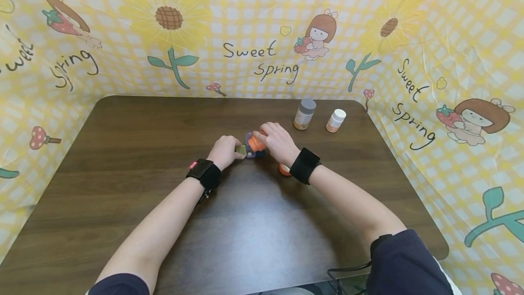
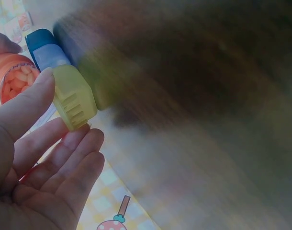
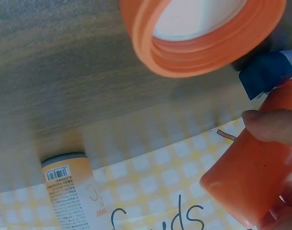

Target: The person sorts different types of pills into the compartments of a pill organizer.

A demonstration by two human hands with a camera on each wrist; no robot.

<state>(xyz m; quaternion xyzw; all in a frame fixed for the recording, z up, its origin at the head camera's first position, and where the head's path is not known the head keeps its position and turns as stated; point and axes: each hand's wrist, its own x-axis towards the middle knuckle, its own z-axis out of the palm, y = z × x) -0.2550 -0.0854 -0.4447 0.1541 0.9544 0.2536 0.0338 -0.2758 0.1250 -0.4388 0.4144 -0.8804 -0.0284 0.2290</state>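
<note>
My left hand pinches the near end of a small pill organizer between thumb and fingers. Its compartments are coloured yellow-green, lilac and dark blue. An orange pill bottle is gripped by my right hand and tilted over the organizer, its mouth towards my left hand. Inside the uncapped mouth, the left wrist view shows many pale oval tablets. Just below my right wrist lies the orange screw cap, inner side up on the table. My right thumb rests along the bottle's side in the right wrist view.
A grey-lidded bottle stands on the brown table at the back right. Beside it is a smaller white-capped bottle. A yellow checked cloth hangs behind and at the sides. A black cable runs by the front edge.
</note>
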